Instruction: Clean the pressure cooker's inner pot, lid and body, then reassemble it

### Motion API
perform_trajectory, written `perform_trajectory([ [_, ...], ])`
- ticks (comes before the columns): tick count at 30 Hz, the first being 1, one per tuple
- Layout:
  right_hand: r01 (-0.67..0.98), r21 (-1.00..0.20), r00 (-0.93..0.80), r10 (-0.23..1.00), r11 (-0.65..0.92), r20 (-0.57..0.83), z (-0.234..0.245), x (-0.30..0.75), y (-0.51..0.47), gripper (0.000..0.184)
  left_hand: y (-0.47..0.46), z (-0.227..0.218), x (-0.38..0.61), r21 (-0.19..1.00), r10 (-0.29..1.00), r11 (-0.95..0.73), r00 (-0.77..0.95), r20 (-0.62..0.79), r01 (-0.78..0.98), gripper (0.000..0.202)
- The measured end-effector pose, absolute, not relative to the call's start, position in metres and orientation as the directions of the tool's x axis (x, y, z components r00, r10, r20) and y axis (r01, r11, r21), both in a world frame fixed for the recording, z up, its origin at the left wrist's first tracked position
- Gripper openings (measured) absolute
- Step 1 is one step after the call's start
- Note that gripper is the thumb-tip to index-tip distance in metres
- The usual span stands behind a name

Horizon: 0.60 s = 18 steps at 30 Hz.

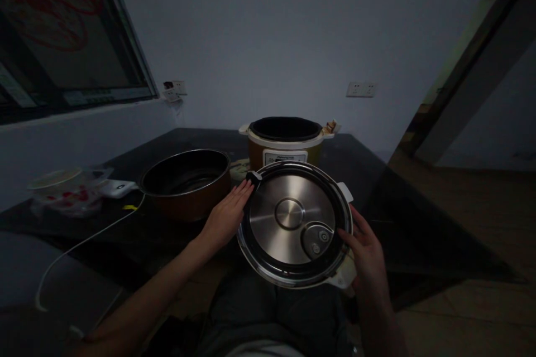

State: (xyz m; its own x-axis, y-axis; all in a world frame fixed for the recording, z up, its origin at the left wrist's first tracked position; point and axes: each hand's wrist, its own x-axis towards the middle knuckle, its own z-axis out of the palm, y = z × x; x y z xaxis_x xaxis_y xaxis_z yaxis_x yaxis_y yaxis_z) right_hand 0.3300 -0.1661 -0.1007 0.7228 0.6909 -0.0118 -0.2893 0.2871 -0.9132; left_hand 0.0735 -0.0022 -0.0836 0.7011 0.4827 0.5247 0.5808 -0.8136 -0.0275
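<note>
Lid (293, 223) was held over your lap at the table's near edge, tipped so its steel underside faced you, which reads as a check of the plate and valve. Your left hand (228, 215) lay flat, fingers straight and together, pressed against the left rim as a brace and not closed round it. Your right hand (366, 256) clasped the lower right rim, thumb on the face. Just behind stood the cooker body (285, 142), open. The inner pot (186, 181) sat to its left on the dark table (377, 178). A white cable (84, 242) trailed left.
</note>
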Motion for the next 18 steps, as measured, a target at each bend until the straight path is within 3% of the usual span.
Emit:
perform_trajectory([
  [10, -0.268, -0.921, 0.717, 0.697, 0.283, 0.005, -0.103, 0.331, -0.167, 0.073, -0.042, -0.105, 0.047, -0.022, 0.512, -0.803, 0.709, 0.485, 0.595, 0.059],
  [18, -0.266, -0.921, 0.733, 0.680, 0.285, -0.002, -0.098, 0.328, -0.167, 0.071, -0.078, -0.095, 0.034, 0.052, 0.524, -0.837, 0.768, 0.368, 0.545, 0.057],
])
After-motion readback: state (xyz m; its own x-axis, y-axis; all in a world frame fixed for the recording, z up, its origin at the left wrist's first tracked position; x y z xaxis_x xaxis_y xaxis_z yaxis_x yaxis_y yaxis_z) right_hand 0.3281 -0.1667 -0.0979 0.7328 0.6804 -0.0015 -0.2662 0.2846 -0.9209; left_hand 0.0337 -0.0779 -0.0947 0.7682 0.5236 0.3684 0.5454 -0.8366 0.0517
